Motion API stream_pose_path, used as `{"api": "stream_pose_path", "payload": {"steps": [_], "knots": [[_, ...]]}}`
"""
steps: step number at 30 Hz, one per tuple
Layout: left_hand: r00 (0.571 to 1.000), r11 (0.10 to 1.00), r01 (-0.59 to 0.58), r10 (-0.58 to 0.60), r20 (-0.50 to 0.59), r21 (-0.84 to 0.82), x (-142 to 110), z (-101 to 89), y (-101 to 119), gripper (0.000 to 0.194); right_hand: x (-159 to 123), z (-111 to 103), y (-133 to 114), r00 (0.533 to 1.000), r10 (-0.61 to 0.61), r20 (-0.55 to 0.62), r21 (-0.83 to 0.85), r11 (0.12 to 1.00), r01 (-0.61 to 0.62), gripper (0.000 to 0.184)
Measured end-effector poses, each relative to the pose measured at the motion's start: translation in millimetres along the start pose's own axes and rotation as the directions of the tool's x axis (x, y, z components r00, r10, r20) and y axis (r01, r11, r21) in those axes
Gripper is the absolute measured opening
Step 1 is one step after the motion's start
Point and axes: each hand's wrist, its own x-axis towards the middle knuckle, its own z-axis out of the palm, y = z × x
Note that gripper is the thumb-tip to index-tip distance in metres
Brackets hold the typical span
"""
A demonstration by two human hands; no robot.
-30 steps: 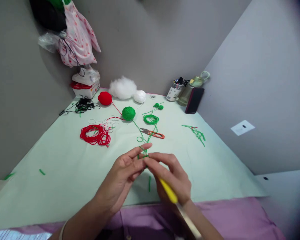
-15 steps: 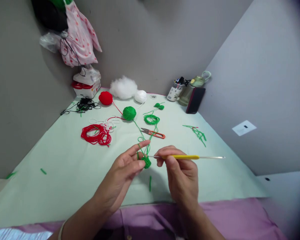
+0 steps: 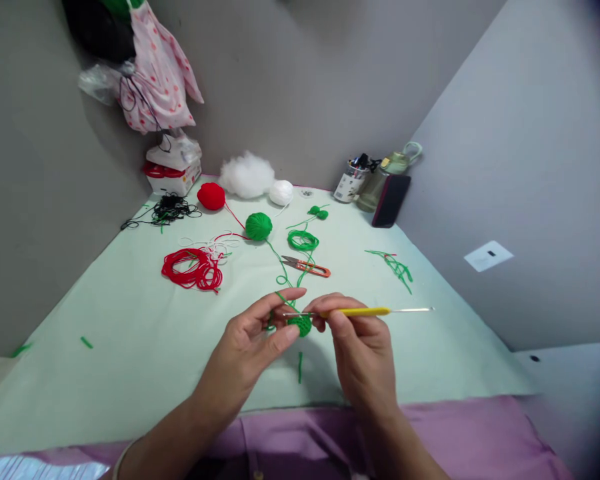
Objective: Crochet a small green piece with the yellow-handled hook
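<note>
Between the thumb and fingers of my left hand (image 3: 247, 340) is a small round green crochet piece (image 3: 301, 325). Green yarn loops over my raised left index finger and runs back toward the green yarn ball (image 3: 259, 227). My right hand (image 3: 360, 340) grips a crochet hook by its yellow handle (image 3: 363, 311), with the shaft lying nearly level. The hook's left tip crosses the top of the green piece and reaches toward my left fingers. Whether yarn is caught on that tip is too small to tell. Just beyond the hands lie orange thread snips (image 3: 313, 268).
A green yarn coil (image 3: 303, 240) lies behind the snips, a red yarn coil (image 3: 193, 270) to the left. Farther back are a red ball (image 3: 211, 197), white stuffing (image 3: 249, 175) and a white ball (image 3: 281, 193). A phone (image 3: 391, 201) leans by a bottle at the right; green scraps (image 3: 395, 267) lie nearer.
The hook has shifted left, its tip now past the green piece. The green piece has moved slightly right and shows more of its surface. My left index finger has dipped a little.
</note>
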Motion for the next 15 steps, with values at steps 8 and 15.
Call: {"api": "stream_pose_path", "payload": {"steps": [8,15], "knots": [[0.998,0.998,-0.045,0.046,-0.035,0.035,0.7,-4.5,1.5,0.030,5.3,0.8,-6.7,0.998,0.066,0.016,0.138,0.988,-0.068,0.024],[0.989,0.970,-0.119,0.134,-0.060,0.213,-0.7,-8.0,1.3,0.034,-8.6,-4.4,-10.1,0.987,-0.141,0.073,-0.166,0.974,0.152,0.023]]}}
